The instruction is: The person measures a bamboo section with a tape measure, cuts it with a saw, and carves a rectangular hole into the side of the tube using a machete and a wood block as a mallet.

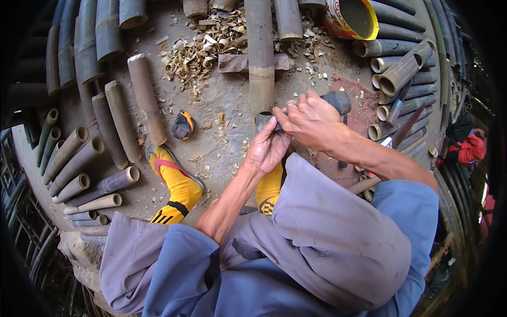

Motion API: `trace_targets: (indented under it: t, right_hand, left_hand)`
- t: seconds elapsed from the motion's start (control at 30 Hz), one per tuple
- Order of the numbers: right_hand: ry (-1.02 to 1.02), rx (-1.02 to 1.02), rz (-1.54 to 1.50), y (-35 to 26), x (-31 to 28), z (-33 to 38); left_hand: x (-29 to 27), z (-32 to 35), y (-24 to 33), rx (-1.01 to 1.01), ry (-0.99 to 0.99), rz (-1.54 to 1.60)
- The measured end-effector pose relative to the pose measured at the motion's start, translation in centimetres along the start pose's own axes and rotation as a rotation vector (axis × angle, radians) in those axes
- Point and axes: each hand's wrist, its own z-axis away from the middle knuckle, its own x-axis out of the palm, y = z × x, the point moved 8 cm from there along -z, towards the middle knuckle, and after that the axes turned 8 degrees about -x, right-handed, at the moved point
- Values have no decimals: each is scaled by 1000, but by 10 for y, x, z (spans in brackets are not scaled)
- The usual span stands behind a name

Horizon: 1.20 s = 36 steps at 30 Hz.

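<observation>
My left hand (pixel 267 147) is turned palm up below the near end of a long bamboo tube (pixel 261 68), its thumb pointing at the tube and its other fingers partly hidden. Over it lies my right hand (pixel 310 117), with a ring and curled fingers. Between and behind both hands runs a dark grey tool (pixel 338 101). Its rounded end shows past my right knuckles and a dark stem drops below; it resembles a drill, but the hands cover most of it. Under the bamboo tube is a wooden block (pixel 233 63). A black and orange tape measure (pixel 183 125) lies to the left.
Cut bamboo pieces lie along the left (pixel 119 119) and in a stack at the right (pixel 398 68). Curled shavings (pixel 203 50) cover the far ground. A yellow-rimmed bucket (pixel 355 18) holds dark liquid. At the right lies a saw (pixel 408 127). My yellow-socked foot (pixel 179 185) is near bamboo.
</observation>
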Motion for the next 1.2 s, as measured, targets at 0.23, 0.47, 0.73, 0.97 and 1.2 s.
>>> trace_targets:
  t: [0.23, 0.47, 0.73, 0.97, 1.2]
  right_hand:
    - [109, -52, -254, 14, 10, -4]
    - [586, 450, -1442, 4, 7, 56]
    - [750, 84, -426, -56, -33, -2]
    - [919, 212, -1104, -43, 12, -61]
    - [448, 9, -1012, -45, 23, -87]
  left_hand:
    - [3, 10, -21, -104, -28, -164]
    - [5, 30, -37, -1, 206, -748]
    - [87, 81, 98, -224, 338, -2550]
    - [123, 55, 125, 27, -111, -3276]
    - [47, 66, 167, -583, 382, -2605]
